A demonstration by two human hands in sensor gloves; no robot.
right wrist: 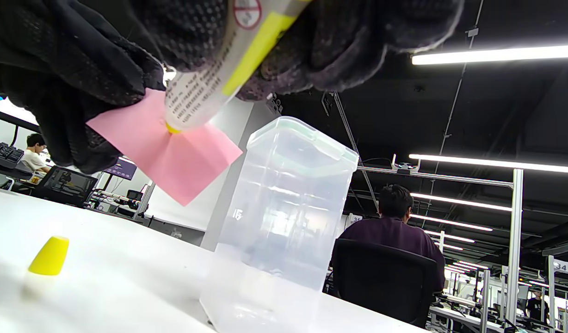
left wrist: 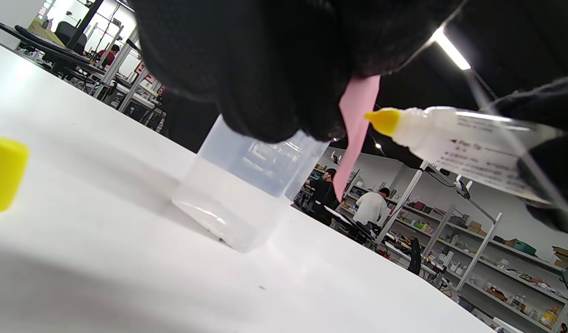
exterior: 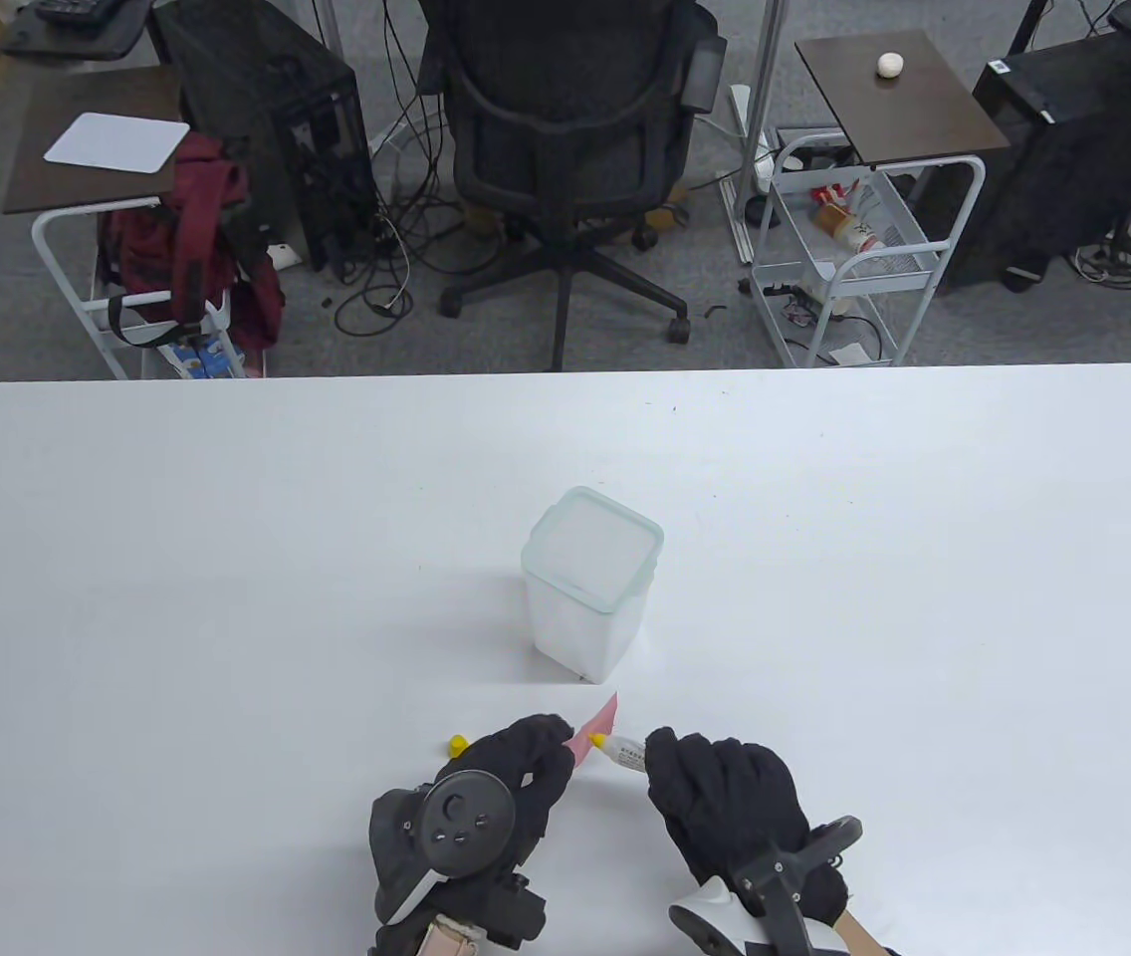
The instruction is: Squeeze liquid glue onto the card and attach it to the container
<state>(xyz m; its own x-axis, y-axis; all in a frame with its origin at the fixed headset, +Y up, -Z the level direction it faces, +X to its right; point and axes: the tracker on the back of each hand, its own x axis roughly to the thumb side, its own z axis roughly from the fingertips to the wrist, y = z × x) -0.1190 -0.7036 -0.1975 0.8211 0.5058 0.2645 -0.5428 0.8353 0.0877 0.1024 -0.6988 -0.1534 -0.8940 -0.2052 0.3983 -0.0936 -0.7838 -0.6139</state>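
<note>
My left hand (exterior: 516, 772) pinches a small pink card (exterior: 597, 730) and holds it on edge above the table; the card also shows in the left wrist view (left wrist: 358, 106) and the right wrist view (right wrist: 173, 157). My right hand (exterior: 715, 792) grips a clear glue bottle (exterior: 625, 753) with its yellow tip against the card's face (right wrist: 173, 129). The bottle's yellow cap (exterior: 457, 742) lies on the table left of my left hand. A clear lidded plastic container (exterior: 590, 583) stands upright just beyond both hands.
The white table (exterior: 227, 558) stretches wide on both sides. Beyond its far edge stand an office chair (exterior: 570, 149), two wire carts (exterior: 854, 239) and computer towers.
</note>
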